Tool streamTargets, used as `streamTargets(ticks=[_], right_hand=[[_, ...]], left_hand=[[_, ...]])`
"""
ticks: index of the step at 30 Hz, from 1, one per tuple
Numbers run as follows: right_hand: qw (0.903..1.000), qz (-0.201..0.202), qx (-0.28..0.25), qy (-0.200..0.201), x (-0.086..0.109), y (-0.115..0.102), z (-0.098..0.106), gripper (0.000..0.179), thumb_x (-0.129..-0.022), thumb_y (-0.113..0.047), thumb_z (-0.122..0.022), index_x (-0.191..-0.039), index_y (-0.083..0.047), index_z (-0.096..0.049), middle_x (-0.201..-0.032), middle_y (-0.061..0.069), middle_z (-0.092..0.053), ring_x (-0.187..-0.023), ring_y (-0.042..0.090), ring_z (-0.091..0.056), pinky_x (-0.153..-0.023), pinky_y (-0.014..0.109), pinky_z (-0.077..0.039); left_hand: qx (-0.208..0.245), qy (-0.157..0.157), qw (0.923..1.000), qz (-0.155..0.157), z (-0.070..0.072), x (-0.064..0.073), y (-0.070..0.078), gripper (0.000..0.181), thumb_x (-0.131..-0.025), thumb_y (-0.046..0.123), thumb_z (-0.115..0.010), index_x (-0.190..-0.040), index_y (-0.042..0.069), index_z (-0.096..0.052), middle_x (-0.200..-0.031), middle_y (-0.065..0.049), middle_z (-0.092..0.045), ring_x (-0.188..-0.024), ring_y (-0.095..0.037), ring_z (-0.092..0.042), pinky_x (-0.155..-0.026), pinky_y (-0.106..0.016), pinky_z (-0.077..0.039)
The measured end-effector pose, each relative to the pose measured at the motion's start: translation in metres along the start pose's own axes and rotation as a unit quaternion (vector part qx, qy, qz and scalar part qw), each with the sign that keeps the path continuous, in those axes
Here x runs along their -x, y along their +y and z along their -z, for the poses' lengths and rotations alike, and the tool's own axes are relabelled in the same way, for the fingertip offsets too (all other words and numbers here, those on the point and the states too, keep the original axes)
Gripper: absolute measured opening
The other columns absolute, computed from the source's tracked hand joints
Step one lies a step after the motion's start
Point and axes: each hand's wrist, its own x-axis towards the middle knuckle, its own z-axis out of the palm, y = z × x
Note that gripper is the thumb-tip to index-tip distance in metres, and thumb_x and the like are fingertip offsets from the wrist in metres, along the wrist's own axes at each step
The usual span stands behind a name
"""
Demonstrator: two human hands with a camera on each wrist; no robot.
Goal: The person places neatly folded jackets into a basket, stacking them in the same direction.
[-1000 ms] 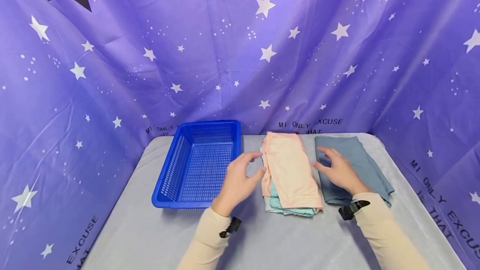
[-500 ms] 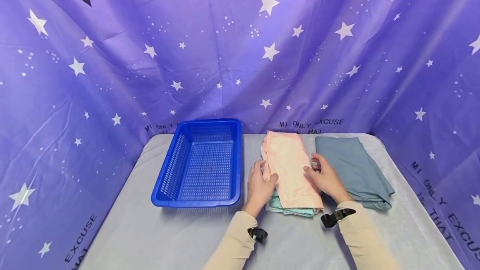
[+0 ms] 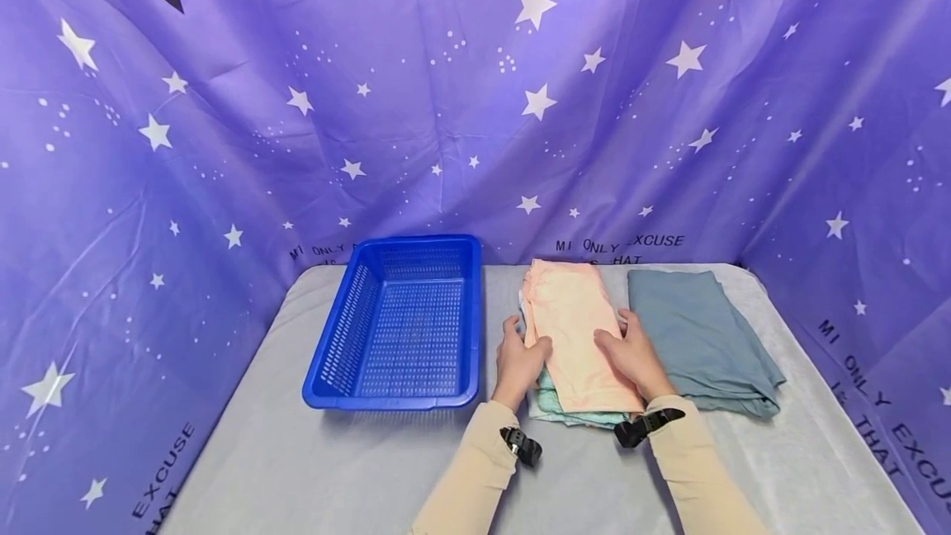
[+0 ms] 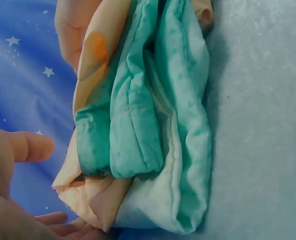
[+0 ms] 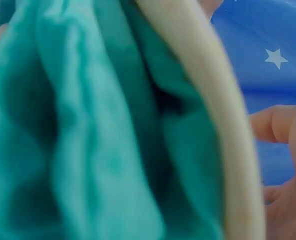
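While the left hand (image 3: 520, 362) is spread, thumb apart from fingers, its fingers are placed against the left edge of the peach-topped cloth stack (image 3: 574, 320) on the tabletop (image 3: 275, 469). The right hand (image 3: 639, 357) is likewise spread at the right edge. Left of the stack, a blue basket (image 3: 390, 403) is positioned, its perforated floor exposed; grey-blue cloth (image 3: 694, 337) is laid at right.

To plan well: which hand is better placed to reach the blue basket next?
Probably the left hand: it is nearer the blue basket; the right hand is across the peach cloth from it.
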Motion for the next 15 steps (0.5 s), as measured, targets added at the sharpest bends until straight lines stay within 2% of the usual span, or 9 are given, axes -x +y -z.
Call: streamTargets(ticks=[4, 8, 12, 15], right_hand=[[0.9995, -0.029, -0.01, 0.004, -0.002, 0.001, -0.002, 0.081, -0.103, -0.029, -0.053, -0.162, 0.001, -0.007, -0.156, 0.034, -0.032, -0.14, 0.047, -0.04, -0.117, 0.058, -0.032], [0.9986, -0.042, -0.032, 0.008, -0.006, 0.001, -0.006, 0.08, -0.102, -0.028, -0.053, -0.162, 0.002, -0.01, -0.157, 0.033, -0.032, -0.139, 0.045, -0.041, -0.117, 0.057, -0.033], [0.9972, -0.052, -0.053, 0.01, -0.009, 0.0, -0.009, 0.077, -0.101, -0.027, -0.054, -0.161, 0.003, -0.015, -0.158, 0.031, -0.032, -0.138, 0.043, -0.041, -0.117, 0.056, -0.034], [0.9963, -0.06, -0.06, 0.015, -0.01, 0.001, -0.01, 0.075, -0.1, -0.027, -0.054, -0.16, 0.002, -0.019, -0.158, 0.029, -0.033, -0.137, 0.041, -0.041, -0.116, 0.055, -0.034]], left_hand=[[0.01, 0.001, 0.9999, 0.013, -0.002, -0.004, -0.001, 0.077, -0.083, 0.031, -0.07, -0.152, 0.011, -0.043, -0.129, -0.016, -0.068, -0.116, -0.032, -0.062, -0.095, -0.048, -0.054], [0.031, -0.002, 0.9991, 0.028, -0.005, -0.009, -0.003, 0.074, -0.083, 0.034, -0.073, -0.147, 0.009, -0.048, -0.127, -0.018, -0.065, -0.112, -0.029, -0.062, -0.098, -0.048, -0.052], [0.059, -0.017, 0.9973, 0.04, -0.011, -0.014, -0.006, 0.068, -0.084, 0.036, -0.075, -0.142, 0.008, -0.052, -0.129, -0.017, -0.064, -0.112, -0.026, -0.061, -0.102, -0.045, -0.051], [0.083, -0.032, 0.9951, 0.042, -0.016, -0.016, -0.009, 0.063, -0.086, 0.036, -0.076, -0.138, 0.006, -0.055, -0.124, -0.014, -0.066, -0.109, -0.023, -0.063, -0.101, -0.042, -0.051]])
